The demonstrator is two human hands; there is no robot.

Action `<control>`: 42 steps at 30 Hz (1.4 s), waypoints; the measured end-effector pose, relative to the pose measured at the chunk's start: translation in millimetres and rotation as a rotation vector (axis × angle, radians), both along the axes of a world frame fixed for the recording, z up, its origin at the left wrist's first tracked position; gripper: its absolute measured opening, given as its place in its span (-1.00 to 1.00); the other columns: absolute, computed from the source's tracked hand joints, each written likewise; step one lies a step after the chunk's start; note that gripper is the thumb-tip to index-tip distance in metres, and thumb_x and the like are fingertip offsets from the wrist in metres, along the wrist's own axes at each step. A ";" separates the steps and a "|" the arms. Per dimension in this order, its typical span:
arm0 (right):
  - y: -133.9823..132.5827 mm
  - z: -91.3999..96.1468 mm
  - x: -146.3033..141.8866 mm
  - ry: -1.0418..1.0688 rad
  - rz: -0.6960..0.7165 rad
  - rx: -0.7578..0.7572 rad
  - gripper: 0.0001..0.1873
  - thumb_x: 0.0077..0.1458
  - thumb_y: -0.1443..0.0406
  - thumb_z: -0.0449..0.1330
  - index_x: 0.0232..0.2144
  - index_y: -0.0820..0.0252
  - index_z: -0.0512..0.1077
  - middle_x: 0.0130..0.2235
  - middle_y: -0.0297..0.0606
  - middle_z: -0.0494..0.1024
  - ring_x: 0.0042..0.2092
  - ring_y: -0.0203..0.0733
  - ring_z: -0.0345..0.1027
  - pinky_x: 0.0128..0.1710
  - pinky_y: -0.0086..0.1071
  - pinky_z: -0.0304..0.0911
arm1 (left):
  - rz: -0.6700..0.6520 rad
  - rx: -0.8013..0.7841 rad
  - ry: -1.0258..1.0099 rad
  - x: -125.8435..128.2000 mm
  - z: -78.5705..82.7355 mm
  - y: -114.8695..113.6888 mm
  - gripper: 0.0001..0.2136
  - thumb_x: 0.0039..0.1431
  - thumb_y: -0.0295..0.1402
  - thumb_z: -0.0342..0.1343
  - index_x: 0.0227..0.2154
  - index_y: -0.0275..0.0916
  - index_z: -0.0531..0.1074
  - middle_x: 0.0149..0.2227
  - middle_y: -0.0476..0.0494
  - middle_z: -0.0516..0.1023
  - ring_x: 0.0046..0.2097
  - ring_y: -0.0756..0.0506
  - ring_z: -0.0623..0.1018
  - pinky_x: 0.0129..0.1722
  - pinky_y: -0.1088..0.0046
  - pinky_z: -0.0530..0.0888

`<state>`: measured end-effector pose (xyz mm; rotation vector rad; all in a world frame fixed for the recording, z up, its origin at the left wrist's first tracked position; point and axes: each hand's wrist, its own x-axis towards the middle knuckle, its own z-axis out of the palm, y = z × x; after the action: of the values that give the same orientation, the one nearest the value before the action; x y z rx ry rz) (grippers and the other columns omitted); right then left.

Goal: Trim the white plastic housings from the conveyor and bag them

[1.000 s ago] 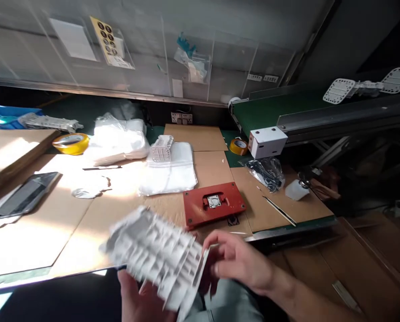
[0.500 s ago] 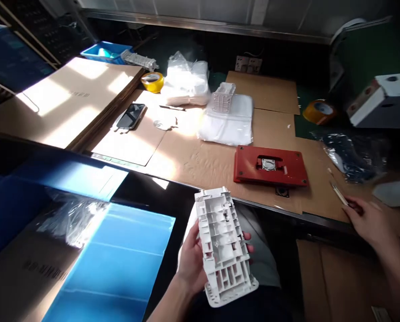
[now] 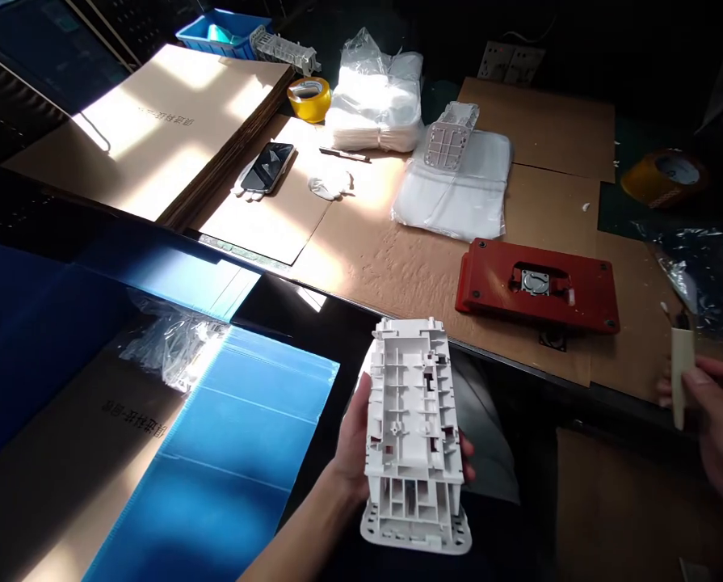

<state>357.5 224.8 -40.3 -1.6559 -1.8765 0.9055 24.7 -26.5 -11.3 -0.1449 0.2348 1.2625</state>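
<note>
Hard sunlight glares across the cardboard [image 3: 361, 267] (bleached patches), the plastic housing [image 3: 413, 428] looks perhaps overexposed, corners dark.

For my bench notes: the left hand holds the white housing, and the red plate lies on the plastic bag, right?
No: the head view shows the red plate on brown cardboard, beside the plastic bag. The left hand does hold the white housing.

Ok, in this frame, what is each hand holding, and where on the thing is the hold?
The left hand holds a white moulded plastic housing from beneath, around the middle of its long sides. The right hand pinches a slim cream-coloured strip around its middle.
</note>
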 end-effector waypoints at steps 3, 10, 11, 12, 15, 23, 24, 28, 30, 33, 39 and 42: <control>-33.8 26.1 -60.9 0.351 -0.084 -0.238 -0.75 0.10 0.02 0.33 -0.19 -0.12 0.54 -0.14 -0.16 0.47 -0.31 -0.10 0.31 -0.36 -0.15 0.27 | -0.011 0.016 -0.017 0.0 -2.5 -3.7 -0.12 -0.02 0.41 -0.04 0.04 -0.32 0.51 -0.07 -0.41 0.64 -0.05 -0.35 0.63 0.02 0.16 0.43; -108.9 45.2 -155.7 0.583 0.172 -0.748 -0.63 0.11 0.07 0.36 -0.10 0.14 0.56 -0.45 -0.37 0.30 -0.49 -0.41 0.10 -0.56 -0.49 0.01 | -0.051 0.028 -0.023 4.6 -8.8 -12.4 -0.09 -0.05 0.42 -0.02 0.09 -0.30 0.49 -0.05 -0.43 0.64 -0.04 -0.36 0.63 0.03 0.14 0.43; -115.0 45.7 -163.3 0.608 0.201 -0.799 -0.63 0.12 0.08 0.36 -0.09 0.15 0.55 -0.46 -0.40 0.28 -0.50 -0.43 0.07 -0.57 -0.50 -0.01 | -0.045 0.031 -0.003 5.6 -9.6 -13.1 -0.08 -0.05 0.41 -0.02 0.11 -0.31 0.47 -0.06 -0.42 0.64 -0.04 -0.35 0.63 0.04 0.12 0.43; -119.6 46.0 -170.0 0.636 0.221 -0.836 -0.62 0.12 0.09 0.37 -0.08 0.17 0.55 -0.47 -0.41 0.27 -0.51 -0.44 0.03 -0.58 -0.51 -0.03 | -0.020 0.032 0.047 6.3 -10.7 -13.7 -0.09 -0.03 0.40 -0.01 0.13 -0.31 0.45 -0.06 -0.41 0.63 -0.03 -0.35 0.62 0.06 0.11 0.42; -124.9 45.3 -185.0 0.699 0.229 -0.879 -0.60 0.06 0.11 0.42 -0.10 0.17 0.56 -0.47 -0.44 0.28 -0.53 -0.49 -0.04 -0.58 -0.53 -0.03 | 0.093 0.054 0.407 5.7 -16.0 -15.4 -0.21 0.03 0.22 0.17 0.19 -0.24 0.39 0.03 -0.35 0.59 0.07 -0.36 0.55 0.12 0.09 0.38; -117.5 34.7 -192.4 0.730 0.285 -0.983 -0.55 -0.17 0.10 0.53 -0.26 0.22 0.61 -0.58 -0.51 0.20 -0.59 -0.52 -0.15 -0.64 -0.53 -0.11 | 0.012 0.153 0.855 -13.3 -21.4 -17.8 -0.25 -0.06 -0.17 0.41 0.23 -0.20 0.34 -0.12 -0.22 0.59 -0.13 -0.26 0.56 -0.15 0.29 0.45; -117.4 34.5 -191.6 0.737 0.290 -0.994 -0.56 -0.18 0.12 0.54 -0.27 0.23 0.61 -0.58 -0.51 0.19 -0.59 -0.52 -0.15 -0.64 -0.53 -0.12 | 0.003 0.150 0.875 -14.6 -20.1 -17.4 -0.23 -0.06 -0.18 0.42 0.24 -0.20 0.32 -0.14 -0.21 0.59 -0.16 -0.24 0.56 -0.18 0.31 0.46; -117.2 35.0 -189.3 0.754 0.290 -1.012 -0.59 -0.19 0.17 0.55 -0.27 0.23 0.62 -0.59 -0.51 0.18 -0.59 -0.52 -0.14 -0.63 -0.54 -0.14 | 0.017 0.137 0.905 -15.5 -13.3 -14.5 -0.23 -0.08 -0.21 0.43 0.25 -0.17 0.33 -0.17 -0.20 0.59 -0.18 -0.20 0.54 -0.20 0.33 0.47; -116.6 34.9 -188.8 0.754 0.283 -1.014 -0.58 -0.19 0.18 0.55 -0.27 0.23 0.62 -0.59 -0.51 0.18 -0.59 -0.52 -0.14 -0.63 -0.54 -0.15 | 0.024 0.148 0.932 -15.5 -9.9 -12.6 -0.25 -0.06 -0.20 0.42 0.24 -0.15 0.35 -0.14 -0.20 0.59 -0.16 -0.22 0.54 -0.18 0.30 0.48; -115.5 34.3 -188.5 0.744 0.281 -1.025 -0.56 -0.21 0.18 0.56 -0.25 0.24 0.63 -0.58 -0.50 0.18 -0.58 -0.51 -0.14 -0.62 -0.53 -0.16 | 0.026 0.174 0.972 -17.0 -5.9 -10.4 -0.30 -0.04 -0.18 0.39 0.21 -0.13 0.39 -0.07 -0.21 0.59 -0.07 -0.28 0.53 -0.10 0.21 0.49; -115.9 34.7 -187.6 0.718 0.289 -1.026 -0.54 -0.21 0.17 0.56 -0.23 0.25 0.63 -0.58 -0.49 0.18 -0.57 -0.49 -0.15 -0.62 -0.51 -0.17 | 0.034 0.193 1.000 -18.9 -2.5 -9.5 -0.34 -0.02 -0.13 0.38 0.18 -0.13 0.43 0.01 -0.22 0.57 0.11 -0.39 0.47 0.09 0.08 0.43; -115.7 35.0 -187.6 0.720 0.303 -1.023 -0.53 -0.21 0.17 0.55 -0.22 0.24 0.63 -0.58 -0.50 0.18 -0.57 -0.49 -0.15 -0.62 -0.51 -0.16 | 0.040 0.231 1.019 -19.5 -1.7 -7.6 -0.31 -0.03 -0.12 0.39 0.21 -0.10 0.40 0.06 -0.23 0.55 0.13 -0.40 0.46 0.07 0.08 0.46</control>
<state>169.9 109.1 -5.3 -1.1600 -1.1805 2.4668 5.2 -34.1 -13.1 0.7166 0.9531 1.3029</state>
